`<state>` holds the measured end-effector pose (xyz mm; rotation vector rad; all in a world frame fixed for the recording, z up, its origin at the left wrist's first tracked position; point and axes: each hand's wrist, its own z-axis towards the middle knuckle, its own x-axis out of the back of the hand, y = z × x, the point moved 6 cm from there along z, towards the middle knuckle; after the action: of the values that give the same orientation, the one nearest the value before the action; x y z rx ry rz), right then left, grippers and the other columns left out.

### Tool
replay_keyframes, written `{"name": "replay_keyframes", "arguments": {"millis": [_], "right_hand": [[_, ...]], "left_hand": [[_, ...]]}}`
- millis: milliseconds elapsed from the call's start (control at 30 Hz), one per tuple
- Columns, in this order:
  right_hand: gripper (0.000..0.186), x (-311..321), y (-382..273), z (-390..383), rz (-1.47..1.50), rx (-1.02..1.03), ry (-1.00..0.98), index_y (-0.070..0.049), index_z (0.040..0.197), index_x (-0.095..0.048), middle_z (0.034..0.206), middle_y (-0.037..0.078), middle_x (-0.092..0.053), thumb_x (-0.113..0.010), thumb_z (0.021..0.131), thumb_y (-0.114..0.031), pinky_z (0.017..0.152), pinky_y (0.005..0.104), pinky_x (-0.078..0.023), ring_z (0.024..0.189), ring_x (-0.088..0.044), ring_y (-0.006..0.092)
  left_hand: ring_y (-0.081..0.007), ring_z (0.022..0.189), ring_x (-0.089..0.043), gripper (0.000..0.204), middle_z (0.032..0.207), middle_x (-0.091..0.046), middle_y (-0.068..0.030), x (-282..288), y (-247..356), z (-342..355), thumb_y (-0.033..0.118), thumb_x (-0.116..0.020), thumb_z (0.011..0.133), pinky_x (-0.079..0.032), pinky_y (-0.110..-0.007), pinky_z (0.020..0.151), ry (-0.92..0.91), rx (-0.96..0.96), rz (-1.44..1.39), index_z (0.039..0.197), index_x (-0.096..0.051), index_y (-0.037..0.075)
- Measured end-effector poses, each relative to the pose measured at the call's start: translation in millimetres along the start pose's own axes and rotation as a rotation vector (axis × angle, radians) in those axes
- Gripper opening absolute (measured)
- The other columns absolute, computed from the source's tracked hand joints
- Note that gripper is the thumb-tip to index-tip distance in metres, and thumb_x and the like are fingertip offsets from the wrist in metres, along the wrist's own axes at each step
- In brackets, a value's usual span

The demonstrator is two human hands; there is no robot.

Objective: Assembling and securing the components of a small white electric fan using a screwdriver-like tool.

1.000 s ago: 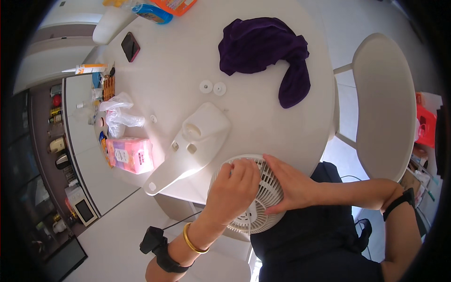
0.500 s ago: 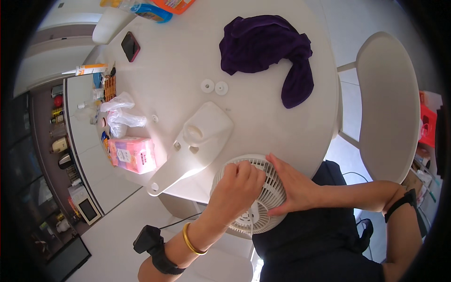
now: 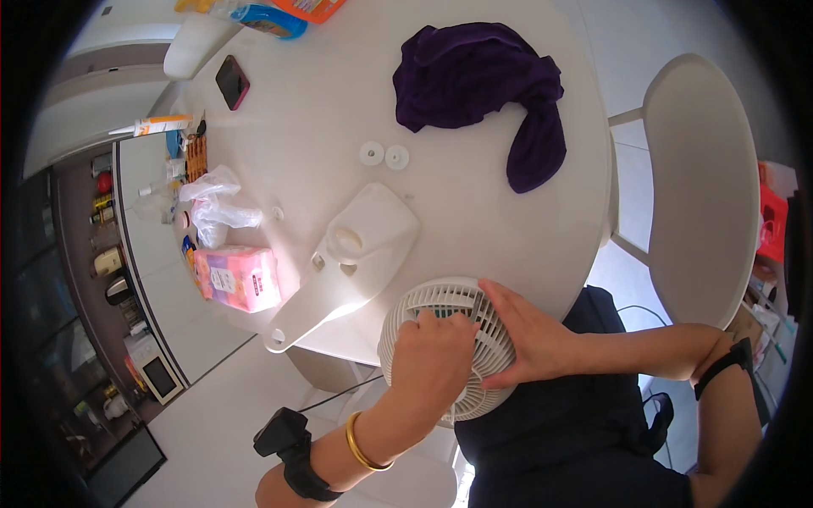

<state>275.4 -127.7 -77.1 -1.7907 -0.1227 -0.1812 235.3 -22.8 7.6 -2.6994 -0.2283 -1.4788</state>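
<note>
A round white fan head [image 3: 440, 289] with a slatted cage leans at the table's near edge against my lap. My right hand [image 3: 529, 339] braces its right side, thumb and fingers spread along the rim. Over the cage front, my left hand [image 3: 432, 360] is closed with its fingers curled down at the slats; what they pinch, if anything, is hidden beneath the hand. Left of the fan lies a white plastic stand piece [image 3: 368, 224] with a long arm. Two small white round caps [image 3: 384, 155] sit beyond it.
A crumpled dark purple cloth [image 3: 474, 80] lies at the far right of the table. Along the left are a pink tissue pack [image 3: 241, 278], a clear plastic bag [image 3: 216, 207] and a phone [image 3: 232, 82]. A blue bottle [image 3: 269, 19] stands far back. A chair [image 3: 699, 186] is at right.
My left hand has shifted slightly down and right over the cage, its wrist turning and the fingers curling tighter, uncovering more upper slats. My right hand stays on the rim.
</note>
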Motion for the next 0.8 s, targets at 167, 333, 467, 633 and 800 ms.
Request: {"name": "replay_keyframes", "arguments": {"millis": [167,333,467,633,800], "right_hand": [[0.124,0.9,-2.8,2.0,0.001,-0.007,-0.002,0.012,0.147,-0.011,0.148,0.033,-0.026,-0.081,0.068,-0.053,0.115,0.0440,-0.029,0.138,-0.030,0.0443],[0.124,0.9,-3.9,2.3,-0.022,0.003,0.003,0.012,0.147,-0.011,0.148,0.033,-0.027,-0.081,0.068,-0.054,0.115,0.0441,-0.029,0.138,-0.031,0.0438],[0.124,2.1,-4.6,1.9,-0.031,-0.006,-0.001,0.011,0.148,-0.011,0.147,0.033,-0.028,-0.081,0.068,-0.054,0.114,0.0443,-0.030,0.138,-0.032,0.0440],[0.124,1.7,-3.6,0.3,-0.027,-0.015,0.004,0.011,0.148,-0.011,0.147,0.032,-0.027,-0.080,0.068,-0.054,0.114,0.0441,-0.031,0.137,-0.032,0.0441],[0.124,2.3,-5.9,0.3,-0.021,-0.022,0.015,0.011,0.148,-0.011,0.148,0.032,-0.027,-0.080,0.068,-0.054,0.114,0.0439,-0.031,0.137,-0.033,0.0435]], "left_hand": [[-0.0195,0.072,-0.060,0.032,0.064,-0.060,-0.0017,-0.2,2.2,5.8,0.031,-0.058,0.093,-0.043,-0.034,0.058,-0.139,0.119,-0.016,0.069,-0.062,0.010],[-0.0185,0.074,-0.059,0.030,0.067,-0.061,-0.0010,-1.4,8.4,5.0,0.033,-0.058,0.092,-0.042,-0.035,0.058,-0.060,0.008,0.408,0.072,-0.067,0.013],[-0.0209,0.062,-0.061,0.039,0.060,-0.060,-0.0044,2.4,8.6,6.9,0.034,-0.053,0.097,-0.045,-0.036,0.052,-0.006,-0.055,0.422,0.066,-0.062,0.011],[-0.0248,0.066,-0.065,0.039,0.064,-0.063,-0.0099,-2.9,-5.1,15.2,0.028,-0.049,0.098,-0.048,-0.041,0.053,-0.369,0.012,-0.159,0.067,-0.063,0.008],[-0.0267,0.067,-0.067,0.044,0.071,-0.067,-0.0153,-26.7,-17.4,14.0,0.031,-0.042,0.099,-0.051,-0.039,0.060,-0.419,0.248,-0.463,0.076,-0.069,0.004]]}}
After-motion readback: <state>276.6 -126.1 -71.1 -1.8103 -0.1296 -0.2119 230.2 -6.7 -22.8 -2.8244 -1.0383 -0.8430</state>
